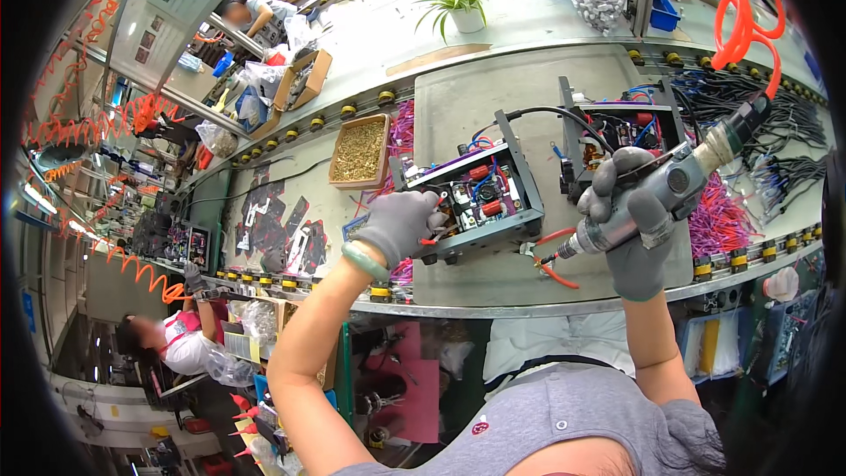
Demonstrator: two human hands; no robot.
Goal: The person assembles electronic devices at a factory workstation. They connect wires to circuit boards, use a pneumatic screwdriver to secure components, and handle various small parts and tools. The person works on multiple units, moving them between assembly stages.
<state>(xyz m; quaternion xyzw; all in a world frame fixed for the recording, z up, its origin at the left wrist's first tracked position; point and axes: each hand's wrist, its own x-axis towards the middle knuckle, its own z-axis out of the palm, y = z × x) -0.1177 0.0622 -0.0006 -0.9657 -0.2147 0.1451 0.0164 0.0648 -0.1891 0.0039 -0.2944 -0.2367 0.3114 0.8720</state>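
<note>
My left hand, in a grey glove, is at the left end of an open metal-framed electronic unit. Its fingers are closed beside short red wires there; what they pinch is too small to tell. Inside the unit are circuit boards, red parts and blue wires. My right hand, also gloved, is wrapped round a grey power screwdriver. The tool's bit points down and left, near red-handled pliers on the grey mat. Behind my right hand stands a second open unit, partly hidden.
A tray of small brass-coloured screws stands left of the mat. Black cables and pink-purple wires lie at the right. An orange coiled hose hangs above. A potted plant stands behind. Another person works at the left.
</note>
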